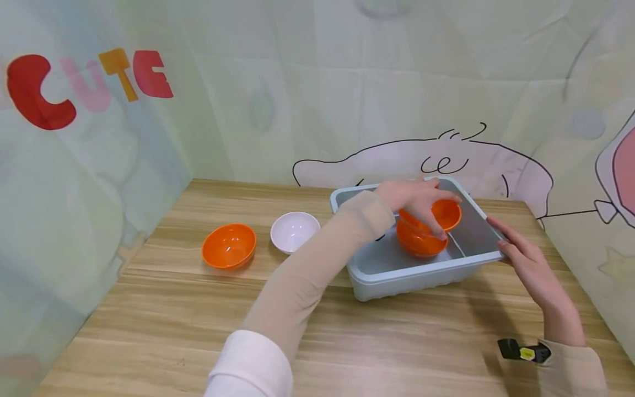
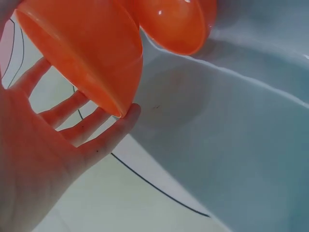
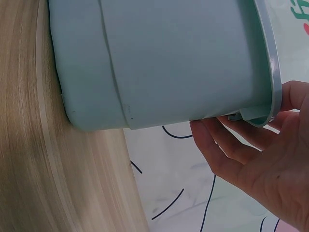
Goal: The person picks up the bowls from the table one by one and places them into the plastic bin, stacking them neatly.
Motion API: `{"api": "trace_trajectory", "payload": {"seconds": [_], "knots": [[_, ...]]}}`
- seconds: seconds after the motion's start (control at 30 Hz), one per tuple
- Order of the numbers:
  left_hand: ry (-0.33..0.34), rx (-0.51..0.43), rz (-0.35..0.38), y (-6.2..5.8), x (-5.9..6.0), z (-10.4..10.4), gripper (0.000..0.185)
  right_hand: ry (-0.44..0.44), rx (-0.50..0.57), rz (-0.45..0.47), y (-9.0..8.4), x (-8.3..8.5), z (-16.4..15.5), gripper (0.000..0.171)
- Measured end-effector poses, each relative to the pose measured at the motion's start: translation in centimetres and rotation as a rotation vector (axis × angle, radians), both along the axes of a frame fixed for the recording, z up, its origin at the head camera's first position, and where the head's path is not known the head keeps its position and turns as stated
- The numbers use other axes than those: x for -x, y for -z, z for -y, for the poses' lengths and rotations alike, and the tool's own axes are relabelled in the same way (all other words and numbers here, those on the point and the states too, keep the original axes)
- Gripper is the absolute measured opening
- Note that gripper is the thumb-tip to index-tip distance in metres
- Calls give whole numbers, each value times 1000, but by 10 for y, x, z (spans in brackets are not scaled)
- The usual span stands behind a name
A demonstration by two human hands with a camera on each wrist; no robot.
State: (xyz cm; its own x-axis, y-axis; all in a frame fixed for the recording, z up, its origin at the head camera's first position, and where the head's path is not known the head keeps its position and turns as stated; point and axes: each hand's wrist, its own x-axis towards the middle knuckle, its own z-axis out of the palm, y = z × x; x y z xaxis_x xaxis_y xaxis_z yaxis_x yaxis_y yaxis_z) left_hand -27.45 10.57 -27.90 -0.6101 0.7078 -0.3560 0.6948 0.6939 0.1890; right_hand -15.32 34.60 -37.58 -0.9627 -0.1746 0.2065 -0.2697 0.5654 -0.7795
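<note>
A light blue plastic tub [image 1: 421,271] stands on the wooden table [image 1: 397,342], right of centre. My left hand [image 1: 419,199] reaches into it from above and grips an orange bowl [image 1: 448,213], tilted over a second orange bowl [image 1: 419,243] lying in the tub. In the left wrist view the held orange bowl [image 2: 87,53] rests against my left hand's [image 2: 53,140] spread fingers, with the other orange bowl [image 2: 176,24] and the tub floor [image 2: 231,145] behind. My right hand [image 1: 518,251] holds the tub's right rim; its fingers [image 3: 227,145] hook under the tub's lip [image 3: 169,58].
A third orange bowl [image 1: 229,246] and a white bowl [image 1: 295,231] sit upright on the table left of the tub. Printed cloth walls [image 1: 149,138] close in the back and both sides. A small black device [image 1: 521,351] is strapped at my right wrist.
</note>
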Motion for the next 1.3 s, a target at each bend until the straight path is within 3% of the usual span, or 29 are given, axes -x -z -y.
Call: {"api": "trace_trajectory", "payload": {"seconds": [0.47, 0.83, 1.3], "knots": [[-24, 17, -37, 23, 6, -6, 83, 10, -12, 10, 1, 0, -2, 47], [-20, 31, -15, 35, 8, -12, 81, 1, -9, 7, 0, 1, -2, 47], [-3, 26, -45, 54, 9, -11, 80, 13, -20, 24, 1, 1, -3, 47]]}}
